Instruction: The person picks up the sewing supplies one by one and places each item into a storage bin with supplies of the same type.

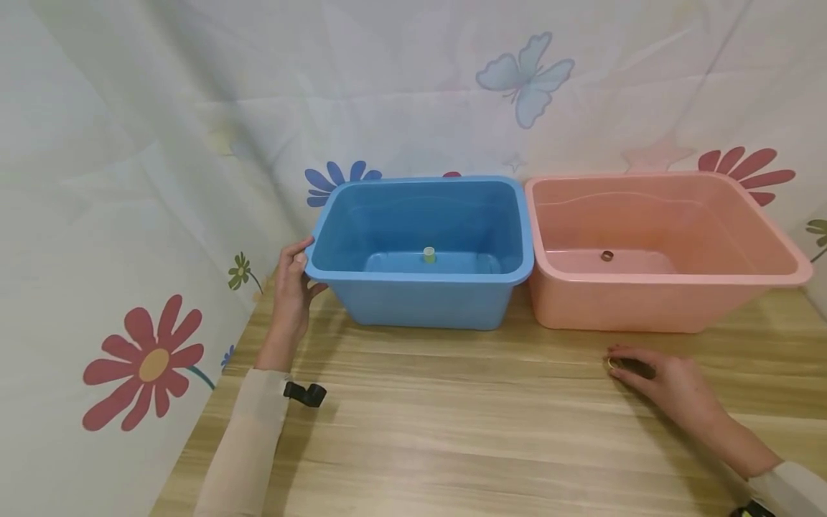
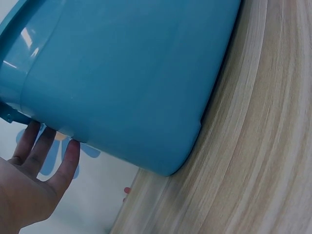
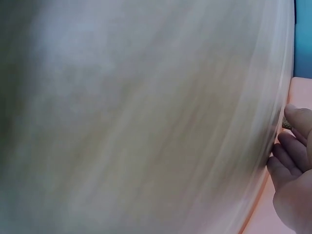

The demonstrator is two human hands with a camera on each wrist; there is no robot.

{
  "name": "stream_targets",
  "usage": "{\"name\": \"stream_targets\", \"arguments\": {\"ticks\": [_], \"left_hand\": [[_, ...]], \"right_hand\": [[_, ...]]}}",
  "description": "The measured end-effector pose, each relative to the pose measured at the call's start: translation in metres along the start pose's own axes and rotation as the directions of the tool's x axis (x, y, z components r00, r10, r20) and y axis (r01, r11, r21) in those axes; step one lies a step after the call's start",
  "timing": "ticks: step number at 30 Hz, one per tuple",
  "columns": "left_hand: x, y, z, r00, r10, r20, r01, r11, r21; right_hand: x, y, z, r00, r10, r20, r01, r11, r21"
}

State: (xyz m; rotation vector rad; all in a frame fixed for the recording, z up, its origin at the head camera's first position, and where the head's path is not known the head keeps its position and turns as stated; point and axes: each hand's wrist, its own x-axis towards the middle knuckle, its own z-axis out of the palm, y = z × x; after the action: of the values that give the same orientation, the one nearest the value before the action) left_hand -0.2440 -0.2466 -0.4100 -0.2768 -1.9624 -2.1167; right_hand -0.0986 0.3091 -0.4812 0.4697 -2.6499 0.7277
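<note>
Low over the table, in front of the pink basin (image 1: 672,305), my right hand (image 1: 688,395) pinches a small gold-coloured ring (image 1: 612,364) between thumb and index finger. The right wrist view shows only part of this hand (image 3: 295,161) at its right edge, the ring mostly covered by the fingers. My left hand (image 1: 292,291) touches the left end of the blue basin (image 1: 420,301). In the left wrist view, its extended fingers (image 2: 66,168) rest against the outer wall below the rim. A short pale green, white-topped cylinder (image 1: 429,255) stands inside the blue basin. Inside the pink one lies a small brown ring (image 1: 606,255).
Both basins stand side by side at the back of a wood-grain table (image 1: 439,416), their rims nearly touching. Behind and to the left hangs a white curtain (image 1: 413,108) printed with flowers and a butterfly. A black camera mount (image 1: 305,393) sits on the left wrist.
</note>
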Motion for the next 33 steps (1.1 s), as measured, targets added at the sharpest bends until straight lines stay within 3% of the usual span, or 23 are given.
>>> {"name": "stream_targets", "arguments": {"ticks": [10,22,28,33], "left_hand": [[0.000,0.001,-0.001,1.000,0.004,0.007,-0.004,1.000,-0.002],[-0.001,0.002,-0.001,1.000,-0.002,0.009,0.002,1.000,-0.001],[-0.002,0.002,0.001,1.000,0.003,0.006,-0.003,1.000,0.000],[-0.001,0.001,0.000,1.000,0.007,0.004,-0.007,1.000,-0.011]], "right_hand": [[0.003,0.002,-0.005,0.999,-0.003,-0.039,0.001,0.999,-0.053],[0.012,0.002,-0.010,0.995,-0.019,-0.093,0.028,0.995,0.094],[0.013,0.003,-0.012,0.990,-0.038,-0.133,0.051,0.994,0.093],[0.013,0.004,-0.016,0.989,-0.004,-0.145,0.011,0.999,0.052]]}}
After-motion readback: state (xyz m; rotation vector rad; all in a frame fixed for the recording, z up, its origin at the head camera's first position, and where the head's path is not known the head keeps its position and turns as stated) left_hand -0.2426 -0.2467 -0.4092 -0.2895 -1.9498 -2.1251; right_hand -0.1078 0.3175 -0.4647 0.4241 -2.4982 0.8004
